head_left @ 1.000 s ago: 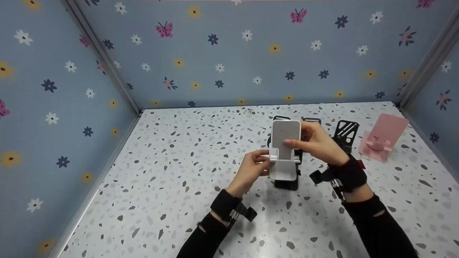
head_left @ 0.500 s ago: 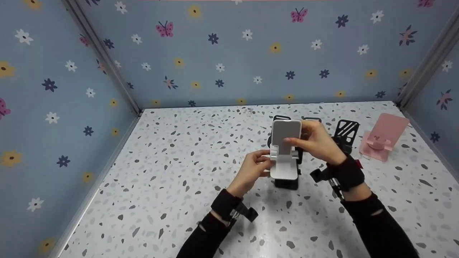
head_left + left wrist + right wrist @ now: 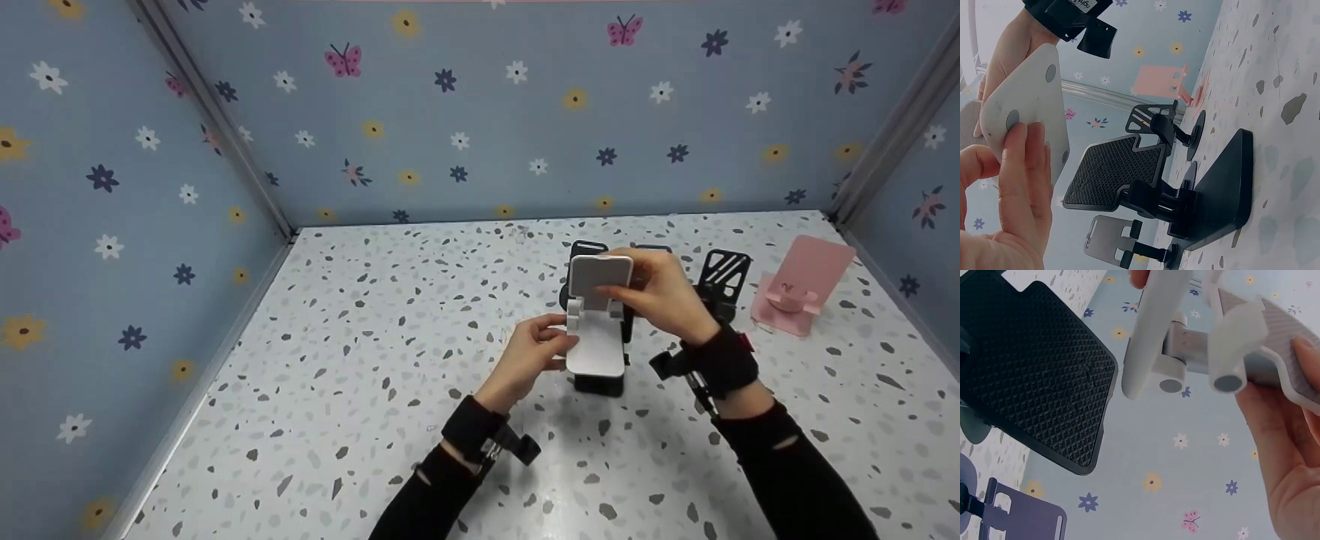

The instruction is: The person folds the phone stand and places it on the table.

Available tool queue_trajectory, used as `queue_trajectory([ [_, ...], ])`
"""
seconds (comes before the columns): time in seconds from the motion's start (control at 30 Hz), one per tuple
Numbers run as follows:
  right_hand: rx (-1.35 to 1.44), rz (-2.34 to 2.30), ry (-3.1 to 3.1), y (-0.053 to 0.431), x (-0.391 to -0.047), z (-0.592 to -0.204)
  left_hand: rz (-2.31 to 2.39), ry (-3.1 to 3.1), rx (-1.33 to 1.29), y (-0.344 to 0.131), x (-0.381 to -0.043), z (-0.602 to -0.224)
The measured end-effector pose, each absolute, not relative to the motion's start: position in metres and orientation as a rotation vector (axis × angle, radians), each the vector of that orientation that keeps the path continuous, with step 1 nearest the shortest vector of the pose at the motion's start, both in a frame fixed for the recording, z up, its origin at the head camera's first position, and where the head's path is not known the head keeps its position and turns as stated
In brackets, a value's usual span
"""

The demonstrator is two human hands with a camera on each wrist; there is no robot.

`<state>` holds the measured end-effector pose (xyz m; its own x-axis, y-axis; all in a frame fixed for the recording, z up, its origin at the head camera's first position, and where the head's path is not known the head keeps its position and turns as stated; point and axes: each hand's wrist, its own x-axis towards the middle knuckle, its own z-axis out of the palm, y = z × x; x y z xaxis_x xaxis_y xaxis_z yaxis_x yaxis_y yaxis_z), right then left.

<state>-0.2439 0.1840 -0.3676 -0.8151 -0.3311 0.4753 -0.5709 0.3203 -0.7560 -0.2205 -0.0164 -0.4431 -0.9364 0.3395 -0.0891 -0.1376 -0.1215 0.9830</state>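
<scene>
A white phone stand (image 3: 598, 352) is held up off the table between both hands. My left hand (image 3: 531, 351) grips its base; the left wrist view shows fingers pressed on the white underside (image 3: 1033, 107) with round grey feet (image 3: 1013, 119). My right hand (image 3: 660, 292) pinches the upper plate (image 3: 589, 271), thumb on its grey pad (image 3: 1275, 326). In the right wrist view a hinged arm (image 3: 1188, 346) joins plate and base. Just below and behind it stands a black phone stand (image 3: 1114, 171) with a textured pad, mostly hidden in the head view.
A slotted black phone stand (image 3: 725, 276) and a pink phone stand (image 3: 814, 274) stand to the right on the speckled table (image 3: 375, 337). Another stand with a greyish plate (image 3: 1109, 241) appears in the left wrist view. Patterned walls (image 3: 487, 112) enclose the table.
The white stand's upper plate has tilted and looks shorter, and its clips have shifted up, showing more of the base. My right hand moved slightly left; the left stayed nearly still.
</scene>
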Motion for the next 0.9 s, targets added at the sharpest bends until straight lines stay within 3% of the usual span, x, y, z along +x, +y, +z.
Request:
queue_trajectory([
  [0.5,0.787,1.432,-2.308,0.182,-0.245,-0.374,2.102,1.853,0.183,-0.016,-0.222,-0.444],
  [0.9,0.919,1.295,-2.236,0.174,-0.241,-0.384,2.199,1.759,0.176,-0.019,-0.223,-0.442],
])
